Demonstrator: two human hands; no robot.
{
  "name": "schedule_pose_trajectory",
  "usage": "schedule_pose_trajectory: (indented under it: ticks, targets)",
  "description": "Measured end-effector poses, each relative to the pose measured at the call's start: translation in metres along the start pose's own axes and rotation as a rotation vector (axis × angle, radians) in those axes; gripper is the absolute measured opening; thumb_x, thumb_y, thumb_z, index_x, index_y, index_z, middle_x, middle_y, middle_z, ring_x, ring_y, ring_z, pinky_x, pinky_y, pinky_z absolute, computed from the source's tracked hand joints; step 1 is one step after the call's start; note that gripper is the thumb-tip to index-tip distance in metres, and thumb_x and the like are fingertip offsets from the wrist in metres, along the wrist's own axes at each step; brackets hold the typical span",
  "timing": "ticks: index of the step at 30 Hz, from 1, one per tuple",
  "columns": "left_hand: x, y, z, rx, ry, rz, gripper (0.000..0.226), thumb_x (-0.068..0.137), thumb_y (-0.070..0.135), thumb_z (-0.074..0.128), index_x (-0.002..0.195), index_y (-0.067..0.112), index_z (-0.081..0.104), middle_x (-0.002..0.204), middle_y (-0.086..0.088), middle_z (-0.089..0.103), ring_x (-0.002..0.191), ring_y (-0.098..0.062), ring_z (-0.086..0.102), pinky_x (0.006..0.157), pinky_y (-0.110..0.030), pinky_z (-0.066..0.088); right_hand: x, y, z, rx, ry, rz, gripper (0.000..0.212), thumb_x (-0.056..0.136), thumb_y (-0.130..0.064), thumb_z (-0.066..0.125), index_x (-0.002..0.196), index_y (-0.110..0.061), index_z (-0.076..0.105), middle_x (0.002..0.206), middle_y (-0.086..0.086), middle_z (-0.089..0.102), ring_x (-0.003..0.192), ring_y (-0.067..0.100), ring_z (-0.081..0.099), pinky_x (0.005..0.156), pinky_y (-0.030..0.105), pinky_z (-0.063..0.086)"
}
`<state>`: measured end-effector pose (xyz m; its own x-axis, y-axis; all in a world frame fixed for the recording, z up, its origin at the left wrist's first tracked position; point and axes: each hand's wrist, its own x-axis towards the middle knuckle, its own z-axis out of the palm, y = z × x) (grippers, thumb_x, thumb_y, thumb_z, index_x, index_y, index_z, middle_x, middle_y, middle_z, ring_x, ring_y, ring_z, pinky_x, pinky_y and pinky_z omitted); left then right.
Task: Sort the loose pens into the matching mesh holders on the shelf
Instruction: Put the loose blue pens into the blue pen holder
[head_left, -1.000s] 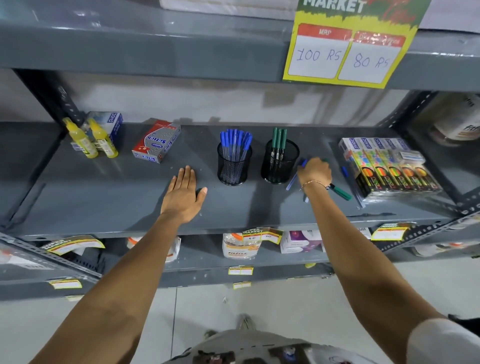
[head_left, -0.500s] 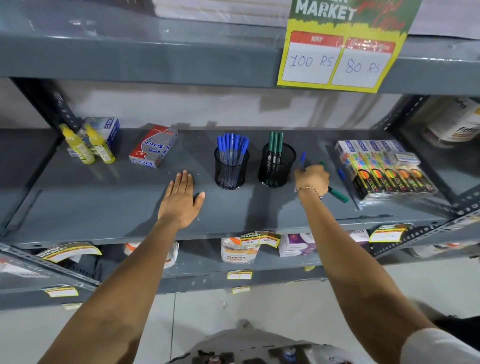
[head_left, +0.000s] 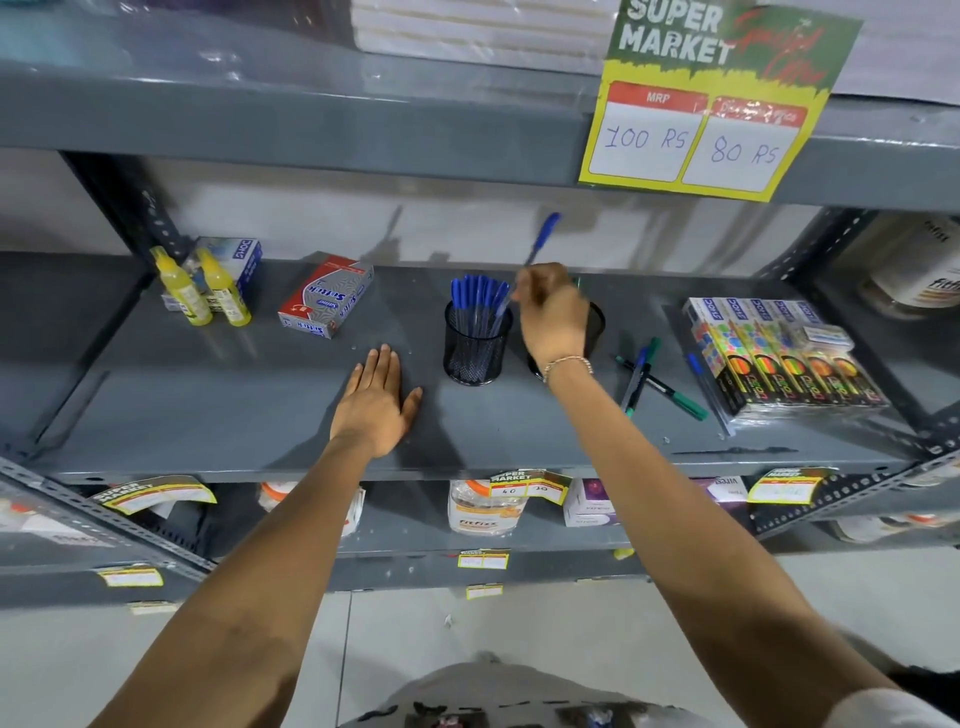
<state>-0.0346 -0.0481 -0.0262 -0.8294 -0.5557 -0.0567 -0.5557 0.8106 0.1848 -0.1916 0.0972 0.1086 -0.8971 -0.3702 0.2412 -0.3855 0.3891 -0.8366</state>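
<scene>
Gripping blue pen, right hand above pen-filled left holder; left hand flat, fingers spread.

Single view, head-mounted wide-angle, no second camera to overlap. Looks forward and down from standing height at arm's reach of the grey metal shelf, roughly square-on. Frame centre sits on the middle tier; the upper tier with the yellow-green price placard fills the top edge, lower tiers and pale floor run along the bottom. Both forearms enter from the bottom corners. Wide lens bows the shelf edges outward, strongest at the sides.
</scene>
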Motion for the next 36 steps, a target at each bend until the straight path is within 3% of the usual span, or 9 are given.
schedule_pose_trajectory:
  ticks: [5, 12, 15, 17, 19, 21, 24, 27, 36]
  targets:
    - [0.0, -0.001, 0.0, -0.007, 0.014, 0.012, 0.072, 0.097, 0.05, 0.017, 0.15, 0.005, 0.001, 0.161, -0.01, 0.0, 0.149, -0.022, -0.003, 0.121, -0.034, -0.002, -0.012, 0.011, 0.034, -0.219, -0.134, 0.027, 0.025, 0.093, -0.03, 0.055, 0.093, -0.011, 0.071, 0.085, 0.011, 0.075, 0.078, 0.028, 0.07, 0.069, 0.031, 0.056]
    - [0.001, -0.002, 0.0, -0.005, 0.012, 0.016, 0.072, 0.097, 0.051, 0.017, 0.15, 0.005, 0.001, 0.161, -0.01, 0.0, 0.149, -0.022, -0.002, 0.121, -0.035, 0.0, -0.014, 0.014, 0.038, -0.246, -0.116, 0.066, 0.021, 0.088, -0.034, 0.061, 0.086, -0.016, 0.071, 0.079, 0.009, 0.074, 0.074, 0.028, 0.07, 0.07, 0.038, 0.059]
    - [0.001, -0.002, 0.0, 0.005, 0.004, 0.013, 0.072, 0.097, 0.051, 0.016, 0.15, 0.005, -0.001, 0.161, -0.01, -0.001, 0.149, -0.022, -0.003, 0.121, -0.035, -0.001, -0.013, 0.01, 0.02, -0.186, -0.016, 0.065, 0.021, 0.09, -0.031, 0.058, 0.09, -0.013, 0.069, 0.087, 0.007, 0.074, 0.078, 0.025, 0.069, 0.067, 0.028, 0.055]
    - [0.001, -0.001, 0.0, 0.02, -0.007, 0.009, 0.072, 0.097, 0.049, 0.017, 0.15, 0.005, -0.002, 0.161, -0.01, -0.003, 0.149, -0.021, -0.005, 0.121, -0.035, -0.003, -0.013, 0.015, -0.003, -0.167, 0.147, 0.078, 0.021, 0.09, -0.032, 0.057, 0.091, -0.013, 0.067, 0.085, 0.008, 0.074, 0.075, 0.025, 0.068, 0.061, 0.023, 0.047]
    - [0.001, -0.001, 0.0, 0.018, -0.014, 0.005, 0.071, 0.097, 0.048, 0.017, 0.15, 0.004, -0.003, 0.161, -0.01, -0.004, 0.149, -0.021, -0.006, 0.121, -0.035, -0.004, -0.009, 0.031, -0.031, -0.15, 0.318, 0.129, 0.019, 0.09, -0.029, 0.057, 0.092, -0.013, 0.067, 0.084, 0.01, 0.074, 0.075, 0.028, 0.069, 0.062, 0.028, 0.05]
    - [0.001, -0.001, 0.001, 0.016, -0.014, 0.006, 0.072, 0.097, 0.048, 0.017, 0.15, 0.004, -0.003, 0.161, -0.011, -0.005, 0.149, -0.021, -0.006, 0.121, -0.035, -0.005, -0.002, 0.057, -0.059, -0.179, 0.369, 0.27, 0.02, 0.089, -0.027, 0.056, 0.091, -0.012, 0.068, 0.088, 0.014, 0.073, 0.082, 0.032, 0.069, 0.069, 0.033, 0.052]
    - [0.002, -0.001, 0.002, 0.019, -0.003, 0.003, 0.072, 0.097, 0.049, 0.017, 0.15, 0.004, -0.002, 0.161, -0.011, -0.004, 0.149, -0.022, -0.006, 0.121, -0.035, -0.004, 0.006, 0.096, -0.087, -0.305, 0.214, 0.455, 0.022, 0.089, -0.027, 0.055, 0.087, -0.011, 0.07, 0.089, 0.021, 0.069, 0.093, 0.038, 0.066, 0.074, 0.037, 0.051]
    - [0.002, -0.001, 0.003, 0.013, 0.003, 0.004, 0.072, 0.097, 0.05, 0.017, 0.15, 0.005, -0.001, 0.161, -0.011, -0.003, 0.149, -0.022, -0.005, 0.121, -0.035, -0.003, 0.004, 0.114, -0.091, -0.433, 0.059, 0.544, 0.027, 0.086, -0.028, 0.061, 0.098, -0.007, 0.072, 0.104, 0.021, 0.07, 0.099, 0.038, 0.065, 0.082, 0.04, 0.053]
    - [0.002, -0.001, 0.003, 0.009, 0.012, -0.004, 0.072, 0.097, 0.05, 0.018, 0.15, 0.005, 0.001, 0.161, -0.01, -0.002, 0.149, -0.021, -0.004, 0.121, -0.035, -0.003, 0.002, 0.117, -0.083, -0.531, -0.006, 0.578, 0.036, 0.083, -0.032, 0.066, 0.101, -0.001, 0.066, 0.105, 0.02, 0.068, 0.099, 0.037, 0.065, 0.08, 0.042, 0.054]
